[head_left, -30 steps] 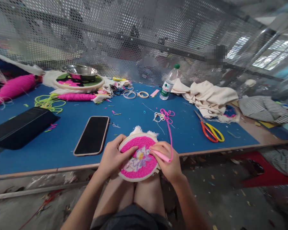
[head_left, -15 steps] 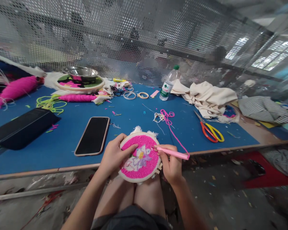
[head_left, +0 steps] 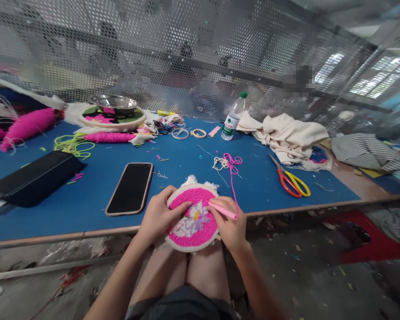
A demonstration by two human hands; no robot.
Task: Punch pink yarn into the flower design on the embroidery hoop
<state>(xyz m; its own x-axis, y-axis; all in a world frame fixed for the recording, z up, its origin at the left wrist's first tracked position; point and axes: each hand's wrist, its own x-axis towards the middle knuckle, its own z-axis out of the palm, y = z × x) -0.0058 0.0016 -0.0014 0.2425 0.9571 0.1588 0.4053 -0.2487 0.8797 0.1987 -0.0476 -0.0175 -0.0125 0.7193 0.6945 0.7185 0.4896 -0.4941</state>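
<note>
At the far left of my blue table (head_left: 183,171) there lies a bundle of pink yarn (head_left: 30,126), and nearer to me a black case (head_left: 36,178). Just behind the case is loose green yarn (head_left: 70,143); farther back is a second hoop (head_left: 131,119), with a steel bowl (head_left: 115,102) at its back edge. Next comes my phone (head_left: 130,189), lying with a dark screen. My left hand (head_left: 158,214) grips the left side of the hoop (head_left: 195,233), the thumb flat upon the pink stitches, the other fingers mostly hidden. This hoop is above my thighs, at the front edge of the table, with a pale flower in its middle. My right hand (head_left: 232,226) pinches a pink pen (head_left: 224,210), its tip toward the upper right of the flower; whether it enters the cloth, I cannot tell. From its back end pink thread (head_left: 232,166) goes up to a loose tangle. Behind stands a bottle (head_left: 230,122), and rightward lie open scissors (head_left: 291,181) and cream cloth (head_left: 283,132).
</note>
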